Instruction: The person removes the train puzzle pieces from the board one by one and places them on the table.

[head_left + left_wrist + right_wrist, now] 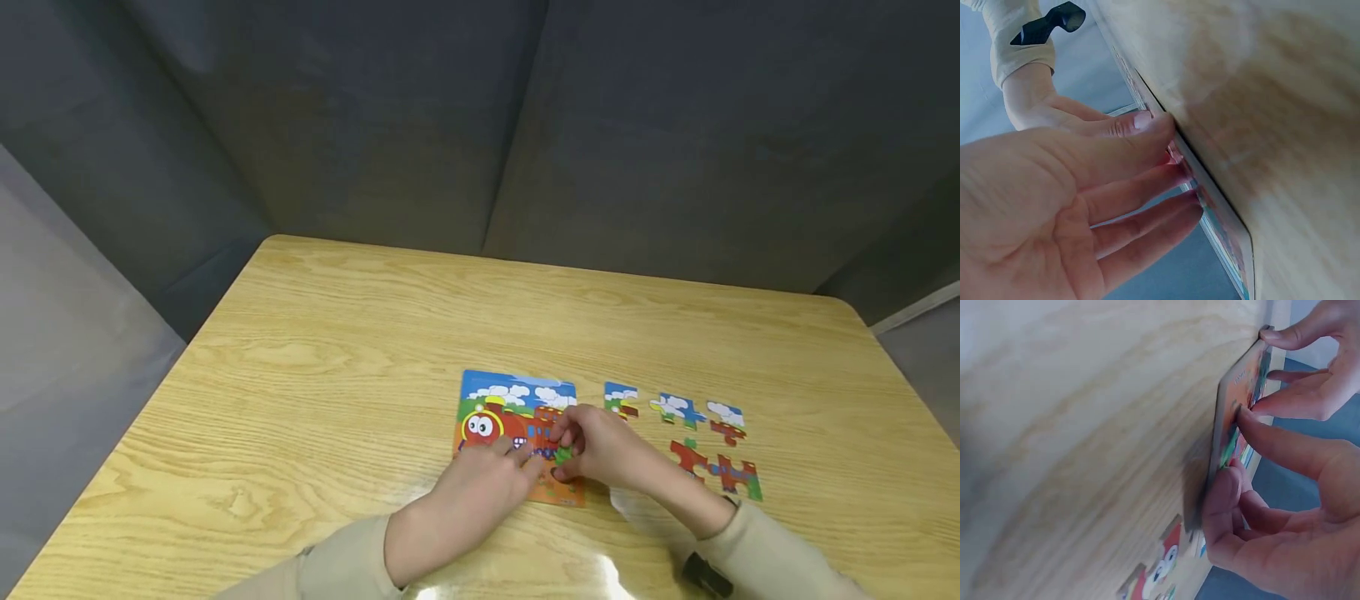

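A jigsaw tray (517, 381) with a red cartoon train picture lies flat on the table. My left hand (480, 492) rests over its lower left part, fingers extended onto the picture. In the left wrist view, the left thumb (1141, 134) lies at the tray's near edge. My right hand (607, 450) is at the tray's right side, thumb and fingers curled around a small green-edged puzzle piece (562, 455) low over the picture. Much of that piece is hidden by the fingers. The right wrist view shows both hands on the tray (1234, 394).
Several loose puzzle pieces lie right of the tray, among them a blue sky piece (678, 408), a cloud piece (726, 412) and a red-and-green piece (735, 477). A piece with cartoon eyes (1160, 572) appears in the right wrist view. Dark curtains (480, 125) hang behind the wooden table (300, 375).
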Action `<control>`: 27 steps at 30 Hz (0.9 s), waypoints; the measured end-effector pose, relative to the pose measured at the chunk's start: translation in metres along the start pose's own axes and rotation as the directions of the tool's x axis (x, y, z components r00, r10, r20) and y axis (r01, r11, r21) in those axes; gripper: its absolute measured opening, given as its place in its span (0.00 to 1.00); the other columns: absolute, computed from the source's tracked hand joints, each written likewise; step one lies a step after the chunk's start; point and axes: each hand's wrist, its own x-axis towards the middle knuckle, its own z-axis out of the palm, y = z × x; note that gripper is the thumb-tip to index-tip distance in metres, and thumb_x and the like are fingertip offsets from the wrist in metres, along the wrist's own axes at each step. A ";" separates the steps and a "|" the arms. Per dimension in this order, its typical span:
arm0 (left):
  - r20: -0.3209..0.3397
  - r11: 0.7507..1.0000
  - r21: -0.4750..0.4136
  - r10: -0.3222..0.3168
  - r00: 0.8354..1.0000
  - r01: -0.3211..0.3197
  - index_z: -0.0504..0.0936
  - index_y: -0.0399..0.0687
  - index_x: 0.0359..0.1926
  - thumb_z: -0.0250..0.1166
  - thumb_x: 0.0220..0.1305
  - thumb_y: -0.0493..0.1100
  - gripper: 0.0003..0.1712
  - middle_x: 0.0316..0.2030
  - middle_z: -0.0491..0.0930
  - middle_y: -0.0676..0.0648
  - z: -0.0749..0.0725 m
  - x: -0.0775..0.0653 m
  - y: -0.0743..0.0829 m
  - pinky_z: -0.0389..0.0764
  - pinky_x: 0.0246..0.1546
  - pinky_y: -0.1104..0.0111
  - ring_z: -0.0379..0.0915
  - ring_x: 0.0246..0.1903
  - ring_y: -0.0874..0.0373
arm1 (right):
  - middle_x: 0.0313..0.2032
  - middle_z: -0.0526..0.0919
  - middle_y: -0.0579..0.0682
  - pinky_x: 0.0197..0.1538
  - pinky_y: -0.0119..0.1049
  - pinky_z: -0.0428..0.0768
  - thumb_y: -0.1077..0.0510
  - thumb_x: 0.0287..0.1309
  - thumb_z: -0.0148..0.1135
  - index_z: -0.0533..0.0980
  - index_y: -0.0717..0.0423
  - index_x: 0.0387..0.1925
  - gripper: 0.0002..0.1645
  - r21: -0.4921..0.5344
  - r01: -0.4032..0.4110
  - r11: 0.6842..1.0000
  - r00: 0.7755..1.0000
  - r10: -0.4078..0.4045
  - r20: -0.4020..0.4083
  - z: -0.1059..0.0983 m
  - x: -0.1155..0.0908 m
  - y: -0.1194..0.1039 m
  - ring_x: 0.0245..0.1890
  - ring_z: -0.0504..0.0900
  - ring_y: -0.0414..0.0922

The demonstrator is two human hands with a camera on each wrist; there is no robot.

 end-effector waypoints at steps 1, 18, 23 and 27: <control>-0.001 1.000 -0.001 -0.002 1.000 0.002 0.81 0.59 0.47 0.63 0.65 0.44 0.10 0.48 0.83 0.59 0.000 0.000 0.000 0.75 0.20 0.73 0.77 0.37 0.63 | 0.26 0.74 0.46 0.29 0.31 0.72 0.66 0.38 0.80 0.75 0.60 0.31 0.20 -0.001 -0.009 1.000 1.000 0.009 0.010 0.000 0.001 0.000 0.25 0.70 0.40; -0.044 1.000 -0.029 0.009 0.999 -0.010 0.84 0.56 0.42 0.63 0.65 0.44 0.06 0.48 0.83 0.58 0.002 -0.002 -0.002 0.73 0.18 0.75 0.76 0.36 0.64 | 0.29 0.75 0.50 0.24 0.30 0.72 0.70 0.48 0.73 0.70 0.59 0.35 0.19 0.248 0.040 0.968 0.998 -0.053 0.045 -0.015 -0.009 0.005 0.19 0.71 0.40; -0.076 0.998 -0.055 0.010 0.997 -0.014 0.84 0.55 0.43 0.61 0.67 0.43 0.07 0.50 0.83 0.56 0.003 -0.007 -0.004 0.77 0.22 0.73 0.76 0.41 0.63 | 0.33 0.77 0.52 0.22 0.30 0.72 0.70 0.50 0.72 0.71 0.61 0.37 0.18 0.297 0.063 0.953 0.997 -0.075 0.031 -0.030 -0.027 0.016 0.16 0.67 0.36; -0.069 0.998 -0.062 0.015 0.998 -0.019 0.84 0.54 0.47 0.59 0.68 0.42 0.10 0.54 0.81 0.55 0.004 -0.010 -0.004 0.81 0.30 0.70 0.76 0.48 0.62 | 0.31 0.78 0.52 0.21 0.31 0.72 0.71 0.50 0.71 0.71 0.63 0.38 0.17 0.288 0.096 0.953 0.995 -0.101 0.003 -0.043 -0.048 0.038 0.17 0.67 0.36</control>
